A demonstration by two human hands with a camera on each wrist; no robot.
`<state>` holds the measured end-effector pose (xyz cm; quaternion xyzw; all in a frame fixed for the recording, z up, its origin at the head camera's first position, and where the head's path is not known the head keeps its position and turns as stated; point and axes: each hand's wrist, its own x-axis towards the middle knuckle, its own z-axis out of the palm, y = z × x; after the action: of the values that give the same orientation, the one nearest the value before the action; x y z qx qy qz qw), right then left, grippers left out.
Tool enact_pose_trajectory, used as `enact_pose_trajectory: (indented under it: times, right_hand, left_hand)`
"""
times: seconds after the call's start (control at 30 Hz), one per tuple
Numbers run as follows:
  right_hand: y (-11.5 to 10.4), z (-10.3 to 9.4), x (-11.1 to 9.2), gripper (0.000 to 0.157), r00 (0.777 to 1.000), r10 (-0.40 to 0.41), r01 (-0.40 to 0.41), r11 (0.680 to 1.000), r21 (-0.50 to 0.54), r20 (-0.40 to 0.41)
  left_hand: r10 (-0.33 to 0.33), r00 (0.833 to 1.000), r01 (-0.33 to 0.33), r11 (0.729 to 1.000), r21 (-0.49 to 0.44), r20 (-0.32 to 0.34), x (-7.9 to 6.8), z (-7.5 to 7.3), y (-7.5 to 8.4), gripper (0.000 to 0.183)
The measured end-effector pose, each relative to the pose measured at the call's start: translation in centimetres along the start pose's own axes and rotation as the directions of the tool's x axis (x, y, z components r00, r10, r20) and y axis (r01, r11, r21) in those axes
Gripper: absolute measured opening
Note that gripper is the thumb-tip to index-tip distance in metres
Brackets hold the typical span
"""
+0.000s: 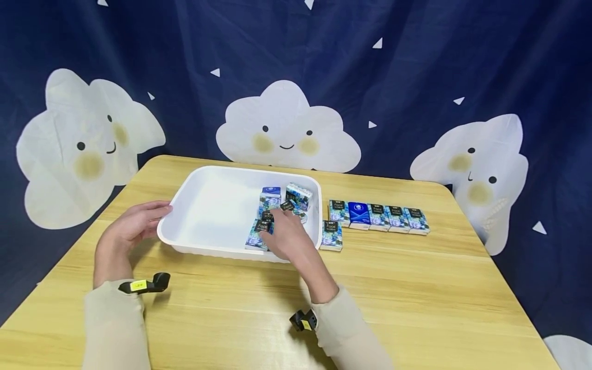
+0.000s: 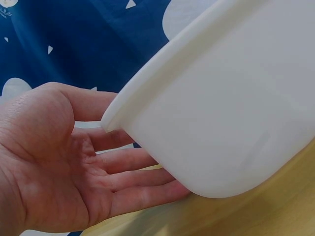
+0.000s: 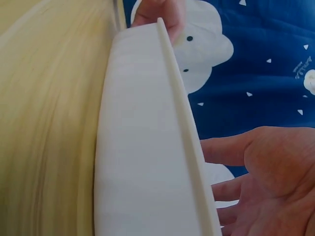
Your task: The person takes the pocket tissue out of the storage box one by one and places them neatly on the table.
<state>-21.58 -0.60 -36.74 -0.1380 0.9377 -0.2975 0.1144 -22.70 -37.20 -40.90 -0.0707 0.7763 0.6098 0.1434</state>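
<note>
A white plastic tray (image 1: 210,205) stands on the table. In the head view my left hand (image 1: 139,223) is at its left end. My left hand's straight fingers (image 2: 142,194) reach along the outer wall in the left wrist view, with the thumb at the rim. My right hand (image 1: 289,234) reaches over the near rim into the tray's right part, thumb and fingers spread over several small tissue packs. Among them are a floral pack (image 1: 256,236) beside the thumb and another pack (image 1: 298,194) near the back right corner. The right wrist view hides the right fingertips behind the tray wall (image 3: 142,128).
To the right of the tray, several tissue packs stand in a row, a plain blue pack (image 1: 358,215) among floral ones. One floral pack (image 1: 331,236) lies right against the tray's right side. A dark blue curtain (image 1: 398,82) with clouds hangs behind the wooden table (image 1: 416,288).
</note>
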Motion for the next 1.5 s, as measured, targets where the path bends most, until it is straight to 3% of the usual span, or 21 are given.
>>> enact_pose_trajectory:
  times: [0.53, 1.5]
  right_hand:
    - [-0.3, 1.1, 0.8, 0.079, 0.999, 0.041, -0.041, 0.999, -0.007, 0.005]
    - [0.1, 3.1, 2.0, 0.077, 0.986, 0.040, -0.049, 0.997, -0.053, -0.159]
  left_hand:
    - [-0.002, 1.000, 0.002, 1.000, -0.010, -0.010, -0.2, 0.1, -0.1, 0.075]
    - [-0.012, 1.000, 0.012, 1.000, -0.016, -0.022, 0.0, 0.3, 0.2, 0.072]
